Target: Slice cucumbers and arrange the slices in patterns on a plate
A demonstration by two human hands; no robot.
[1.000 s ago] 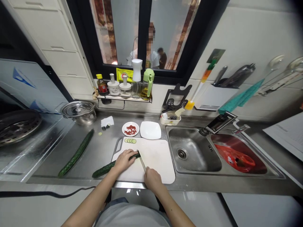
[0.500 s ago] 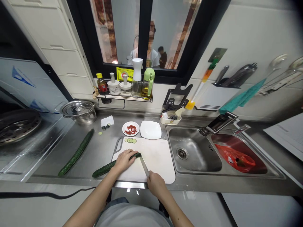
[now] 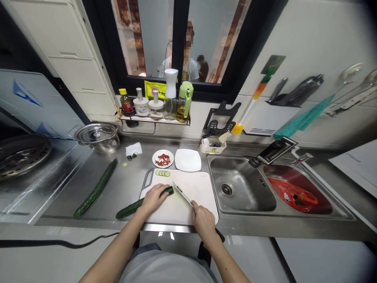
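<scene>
My left hand (image 3: 154, 198) is wrapped over a cucumber (image 3: 129, 210) lying across the left part of the white cutting board (image 3: 188, 215); its cut end shows past my fingers. In my right hand (image 3: 203, 220) is a knife (image 3: 183, 194), its blade angled up and left, the tip a little to the right of the cucumber's end and apart from it. Several round cucumber slices (image 3: 162, 173) lie in a row at the board's top left. A second, whole cucumber (image 3: 96, 190) rests on the steel counter at the left.
Behind the board stand a plate of red pieces (image 3: 163, 158) and a white plate (image 3: 187, 160). A lidded pot (image 3: 100, 138) is at the back left. The sink (image 3: 241, 188) lies to the right, with a red bag (image 3: 294, 196) in its second basin. Seasonings fill a wall shelf.
The knife has moved away from the cucumber's end, to the right, with its blade turned more diagonally. My right hand has shifted right. My left hand stays on the cucumber.
</scene>
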